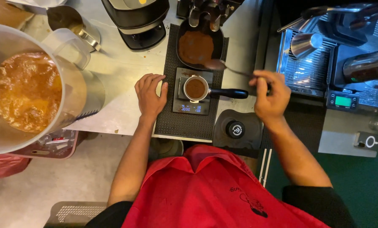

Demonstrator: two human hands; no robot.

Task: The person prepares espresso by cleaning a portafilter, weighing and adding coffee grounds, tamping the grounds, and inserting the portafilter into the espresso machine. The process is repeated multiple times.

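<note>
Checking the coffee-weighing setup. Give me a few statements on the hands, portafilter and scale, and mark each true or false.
1. The portafilter sits on the digital scale. True.
2. The right hand holds a spoon. True.
3. The left hand grips the portafilter's handle. False: it rests flat on the counter's mat, beside the scale.
4. The portafilter's basket is empty. False: it holds ground coffee.
5. The tray behind the scale holds coffee grounds. True.

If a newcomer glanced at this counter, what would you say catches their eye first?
Probably the portafilter full of ground coffee, sitting on the small digital scale at centre, with the left hand flat beside it. The right hand holds a spoon over a dark tray of coffee grounds behind. At far left looms a large clear pitcher of brown liquid.
</note>
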